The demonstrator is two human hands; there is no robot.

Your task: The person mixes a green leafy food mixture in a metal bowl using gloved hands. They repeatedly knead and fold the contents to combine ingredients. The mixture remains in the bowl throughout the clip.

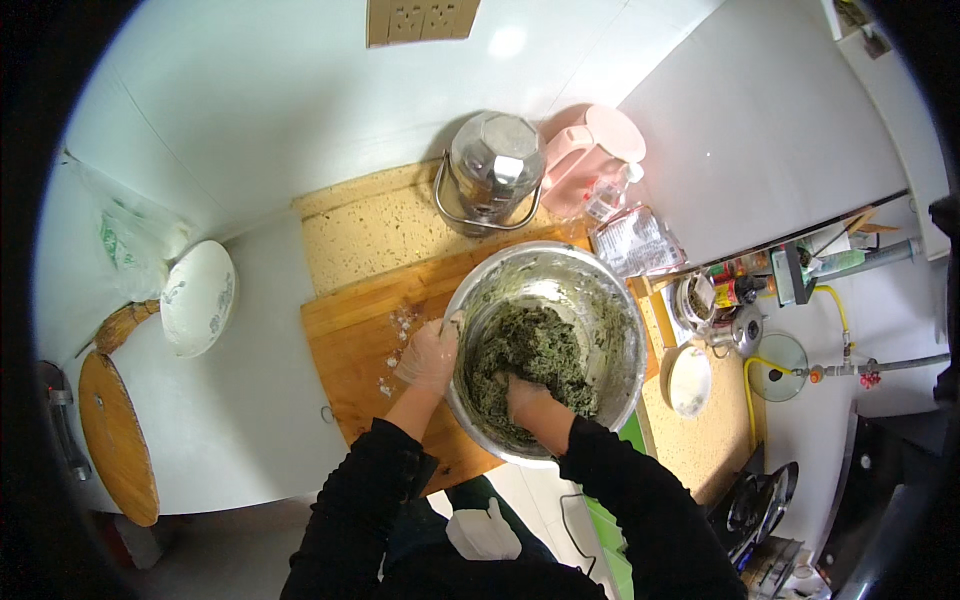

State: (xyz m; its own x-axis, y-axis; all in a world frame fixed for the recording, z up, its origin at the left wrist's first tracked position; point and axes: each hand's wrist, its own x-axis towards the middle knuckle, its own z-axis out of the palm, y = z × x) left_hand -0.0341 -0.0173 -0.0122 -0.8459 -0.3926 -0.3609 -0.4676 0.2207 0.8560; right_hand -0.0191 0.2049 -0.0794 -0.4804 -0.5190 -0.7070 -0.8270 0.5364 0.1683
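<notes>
A large stainless steel bowl (627, 322) stands on a wooden cutting board (367, 330). Inside it lies a clumpy dark green mixture (544, 337) that looks like chopped greens with flour, and smears of it coat the inner wall. My left hand (431, 356), in a clear plastic glove, grips the bowl's left rim. My right hand (527, 397), also gloved, is pushed into the near part of the mixture. Its fingers are mostly buried, so their position is hidden. White flour-like specks (391, 361) dot the board beside my left hand.
Behind the bowl stand a lidded metal pot (499, 161) with a bail handle, a pink kettle (596, 154), a plastic bottle (606, 196) and a printed packet (640, 241). A white dish (689, 382) lies to the right, with a gas stove (754, 499) nearer me.
</notes>
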